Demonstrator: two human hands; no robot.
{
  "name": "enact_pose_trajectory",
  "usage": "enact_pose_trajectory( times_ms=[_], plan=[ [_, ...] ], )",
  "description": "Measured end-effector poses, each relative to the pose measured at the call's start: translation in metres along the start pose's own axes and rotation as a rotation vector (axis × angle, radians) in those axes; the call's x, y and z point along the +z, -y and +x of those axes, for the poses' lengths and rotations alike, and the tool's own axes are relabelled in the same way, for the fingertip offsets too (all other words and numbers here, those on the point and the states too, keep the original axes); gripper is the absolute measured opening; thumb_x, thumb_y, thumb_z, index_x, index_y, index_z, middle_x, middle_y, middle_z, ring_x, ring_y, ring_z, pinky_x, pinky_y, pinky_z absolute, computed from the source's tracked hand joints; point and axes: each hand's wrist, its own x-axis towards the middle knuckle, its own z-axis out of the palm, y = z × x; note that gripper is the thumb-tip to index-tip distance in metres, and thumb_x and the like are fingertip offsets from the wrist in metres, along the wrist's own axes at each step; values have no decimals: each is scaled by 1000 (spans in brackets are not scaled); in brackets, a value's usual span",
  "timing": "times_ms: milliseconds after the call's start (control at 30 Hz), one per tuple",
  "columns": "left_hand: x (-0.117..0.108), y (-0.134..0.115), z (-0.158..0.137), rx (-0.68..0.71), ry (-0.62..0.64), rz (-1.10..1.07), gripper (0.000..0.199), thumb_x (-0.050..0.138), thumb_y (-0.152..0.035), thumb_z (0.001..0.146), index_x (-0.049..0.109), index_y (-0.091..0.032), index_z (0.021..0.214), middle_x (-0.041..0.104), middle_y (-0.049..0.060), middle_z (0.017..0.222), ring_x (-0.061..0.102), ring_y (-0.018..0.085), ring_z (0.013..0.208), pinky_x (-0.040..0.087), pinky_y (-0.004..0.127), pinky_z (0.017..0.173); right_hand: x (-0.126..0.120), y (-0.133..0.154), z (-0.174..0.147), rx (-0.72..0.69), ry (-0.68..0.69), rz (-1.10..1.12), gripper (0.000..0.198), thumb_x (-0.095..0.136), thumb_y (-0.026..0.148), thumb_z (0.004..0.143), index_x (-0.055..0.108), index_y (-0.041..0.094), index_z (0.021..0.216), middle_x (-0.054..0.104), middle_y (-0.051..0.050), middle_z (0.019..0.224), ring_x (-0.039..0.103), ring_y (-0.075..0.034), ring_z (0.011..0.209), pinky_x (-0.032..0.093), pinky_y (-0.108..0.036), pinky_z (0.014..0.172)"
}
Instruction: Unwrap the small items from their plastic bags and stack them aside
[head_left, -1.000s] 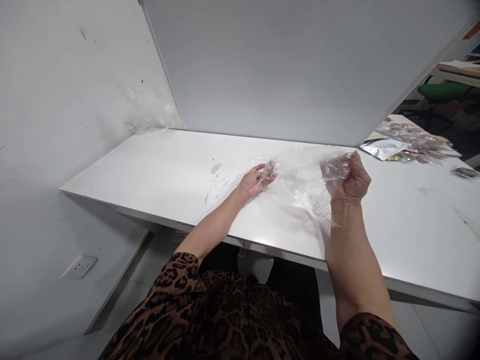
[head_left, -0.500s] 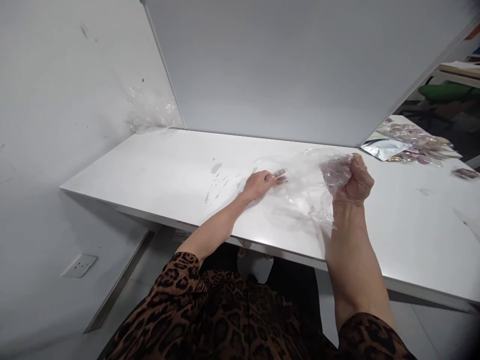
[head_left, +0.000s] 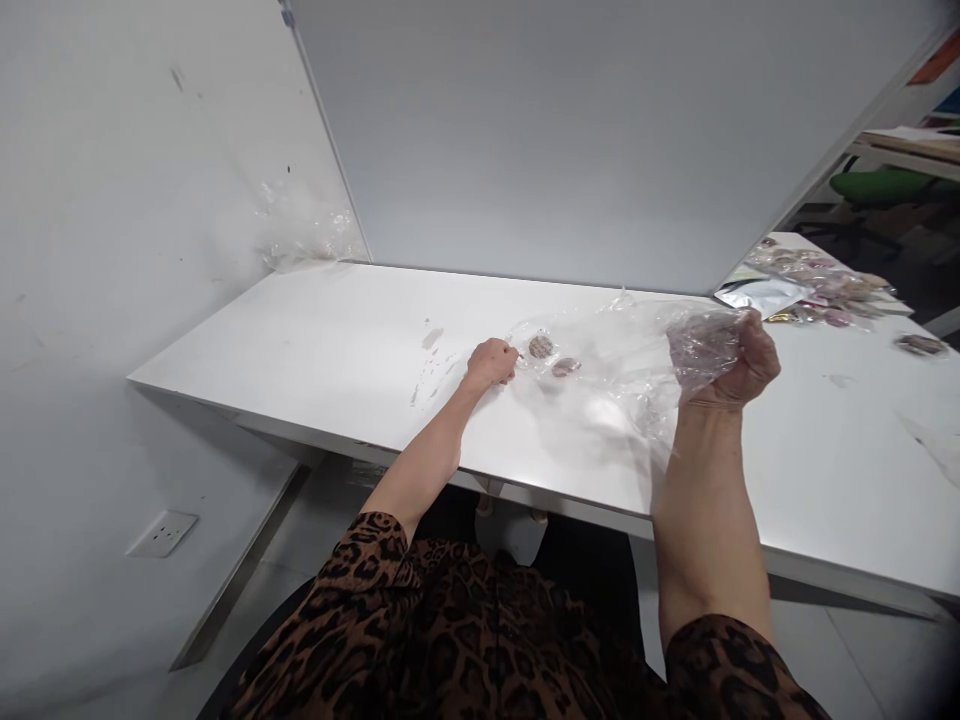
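A clear plastic bag (head_left: 619, 350) is stretched across the white table (head_left: 337, 340) between my two hands. My left hand (head_left: 493, 362) is closed on its left end, with fingers pinched together. Just right of that hand lie two small round brownish pieces: a speckled disc (head_left: 541, 346) and a redder one (head_left: 566, 367). They appear to be inside the clear plastic. My right hand (head_left: 756, 360) is closed round the gathered right end, raised above the table. Beside it a purplish-brown patch (head_left: 701, 350) shows through the plastic; what it is I cannot make out.
A white panel (head_left: 525, 150) stands along the table's back. Crumpled clear plastic (head_left: 311, 235) sits in the far left corner. At the back right lie a silver pouch (head_left: 761, 292) and a heap of small wrapped pieces (head_left: 840, 285). Another dark piece (head_left: 921, 345) lies nearer the right edge.
My hands have moved apart, left hand leftward and right hand rightward, drawing the bag wider. The two round pieces by my left hand now show more fully.
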Motion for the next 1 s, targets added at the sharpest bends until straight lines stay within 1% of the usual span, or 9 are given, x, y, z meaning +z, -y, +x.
enact_pose_trajectory(
  times_ms=[100, 200, 367, 467, 533, 633, 700, 867, 1000],
  plan=[
    [3, 2, -2, -13, -120, 64, 33, 42, -34, 97, 61, -21, 73, 75, 5, 80, 66, 16, 66, 46, 28, 71, -5, 0, -1, 53, 25, -183, 24, 67, 23, 68, 48, 21, 55, 48, 3, 54, 46, -12, 48, 54, -32, 59],
    [4, 6, -6, -31, -125, 200, 35, 41, -36, 97, 62, -21, 74, 75, 8, 82, 68, 21, 83, 45, 30, 75, -17, 0, -4, 167, -20, -449, 13, 75, 18, 60, 62, 18, 60, 57, -1, 59, 51, -13, 52, 53, -31, 55],
    [4, 16, -14, -32, -56, 341, 26, 48, -30, 92, 65, -20, 75, 73, 11, 86, 68, 25, 88, 44, 33, 75, -51, 7, -12, 111, -393, -779, 17, 76, 11, 58, 61, 19, 54, 56, 0, 55, 47, -12, 53, 39, -26, 48],
    [4, 22, -19, -8, -64, 370, 20, 51, -29, 90, 68, -20, 85, 73, 10, 92, 68, 26, 92, 45, 34, 78, -67, 21, -19, 43, -466, -1004, 14, 74, 14, 61, 63, 21, 63, 57, 2, 59, 52, -17, 60, 49, -34, 63],
    [6, 24, -21, 72, -154, 341, 22, 54, -27, 89, 68, -22, 105, 72, 10, 106, 67, 25, 98, 47, 35, 83, -66, 30, -26, -160, -444, -1226, 17, 72, 17, 64, 66, 22, 79, 66, -2, 79, 61, -24, 81, 51, -44, 86],
    [12, 22, -24, 340, -281, 300, 38, 55, -24, 91, 62, -24, 129, 63, 9, 132, 61, 24, 116, 46, 35, 97, -47, 33, -40, -572, -210, -1527, 22, 65, 28, 75, 65, 21, 95, 71, -12, 106, 61, -32, 109, 41, -55, 107],
    [19, 21, -23, 513, -265, 323, 37, 53, -26, 95, 63, -23, 131, 59, 9, 140, 55, 25, 126, 43, 36, 106, -28, 22, -51, -617, 98, -1553, 21, 59, 35, 84, 66, 20, 98, 72, -13, 106, 62, -32, 107, 43, -56, 104],
    [37, 28, -17, 574, -172, 453, 37, 50, -33, 99, 62, -21, 132, 61, 13, 136, 53, 30, 126, 42, 44, 107, 5, -37, -79, -178, 808, -1641, 23, 58, 36, 91, 70, 21, 104, 73, -14, 106, 63, -31, 101, 49, -48, 93],
    [43, 36, -14, 523, -200, 495, 40, 52, -43, 99, 62, -20, 130, 63, 13, 127, 56, 30, 122, 44, 43, 103, 9, -71, -94, 40, 970, -1874, 26, 56, 30, 94, 67, 19, 114, 70, -16, 113, 61, -30, 105, 47, -42, 93]
  ],
)
